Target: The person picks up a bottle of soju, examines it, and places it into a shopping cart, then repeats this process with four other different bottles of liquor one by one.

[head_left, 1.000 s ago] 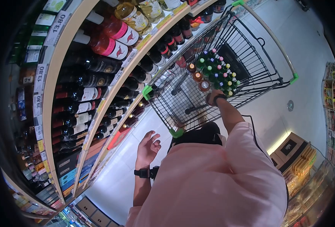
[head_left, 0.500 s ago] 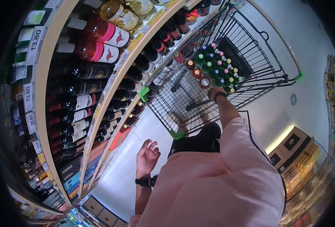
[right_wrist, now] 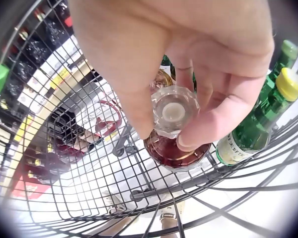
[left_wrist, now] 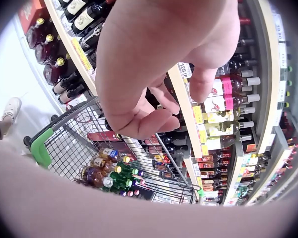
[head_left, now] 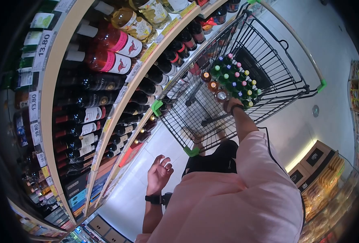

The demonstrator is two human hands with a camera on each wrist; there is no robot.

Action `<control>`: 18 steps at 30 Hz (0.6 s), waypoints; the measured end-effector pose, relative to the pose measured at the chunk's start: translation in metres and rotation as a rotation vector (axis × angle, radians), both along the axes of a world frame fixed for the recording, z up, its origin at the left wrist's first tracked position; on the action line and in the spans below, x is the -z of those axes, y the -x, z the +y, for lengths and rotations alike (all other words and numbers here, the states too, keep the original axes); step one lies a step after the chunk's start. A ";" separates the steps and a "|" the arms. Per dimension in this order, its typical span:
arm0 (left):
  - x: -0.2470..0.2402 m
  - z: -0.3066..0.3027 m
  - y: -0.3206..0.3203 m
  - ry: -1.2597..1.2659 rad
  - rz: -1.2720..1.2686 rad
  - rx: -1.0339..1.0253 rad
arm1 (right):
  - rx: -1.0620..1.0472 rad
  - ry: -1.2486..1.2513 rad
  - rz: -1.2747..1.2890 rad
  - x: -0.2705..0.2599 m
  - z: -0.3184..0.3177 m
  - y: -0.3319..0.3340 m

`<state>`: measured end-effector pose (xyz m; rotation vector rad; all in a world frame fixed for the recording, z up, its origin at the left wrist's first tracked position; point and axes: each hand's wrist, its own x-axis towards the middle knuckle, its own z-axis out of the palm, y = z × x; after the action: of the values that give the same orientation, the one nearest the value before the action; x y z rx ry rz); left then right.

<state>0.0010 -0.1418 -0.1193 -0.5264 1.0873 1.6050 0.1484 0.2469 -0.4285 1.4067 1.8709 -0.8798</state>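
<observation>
My right hand (head_left: 233, 106) reaches into the wire shopping cart (head_left: 179, 123). In the right wrist view its thumb and fingers pinch the neck of a reddish-brown bottle (right_wrist: 175, 156) just under a clear faceted stopper (right_wrist: 174, 111). The bottle stands upright at the corner of a group. Other amber bottles (head_left: 213, 86) stand beside it, and several green bottles (head_left: 227, 77) with coloured caps are packed behind. One green bottle with a yellow cap (right_wrist: 253, 121) is right of the hand. My left hand (head_left: 159, 177) hangs near the shelves, fingers loosely curled and holding nothing.
Curved shelves (head_left: 102, 133) of wine bottles with price tags run along the left. Pink-labelled bottles (head_left: 124, 44) lie on an upper shelf. The cart's handle (head_left: 295, 38) is at the far right side. Cardboard boxes and packaged goods (head_left: 321, 172) stand at the lower right.
The head view has shifted slightly back and forth. My right hand stays at the stoppered bottle in the cart, and my left hand keeps its loosely curled pose near the shelves.
</observation>
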 end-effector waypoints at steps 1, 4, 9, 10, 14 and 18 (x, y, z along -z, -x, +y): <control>0.000 0.000 0.000 -0.014 0.001 0.009 | -0.012 0.024 -0.004 -0.004 0.001 0.000; -0.002 0.006 0.003 -0.078 0.009 0.026 | 0.003 -0.001 0.044 0.001 0.001 0.001; -0.010 0.015 0.009 -0.192 0.032 0.028 | -0.115 -0.033 0.111 -0.031 0.011 0.012; -0.013 0.018 0.010 -0.219 0.048 0.033 | -0.118 -0.051 0.117 -0.038 0.014 0.017; -0.018 0.025 0.015 -0.494 -0.033 -0.068 | -0.243 -0.006 0.403 -0.063 0.018 0.028; -0.029 0.030 0.015 -0.496 -0.066 -0.239 | -0.255 0.063 0.554 -0.119 0.002 0.026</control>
<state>-0.0138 -0.1120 -0.0900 -0.3793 0.5564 1.9689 0.1223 0.2485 -0.3092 0.9089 2.3341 -1.2718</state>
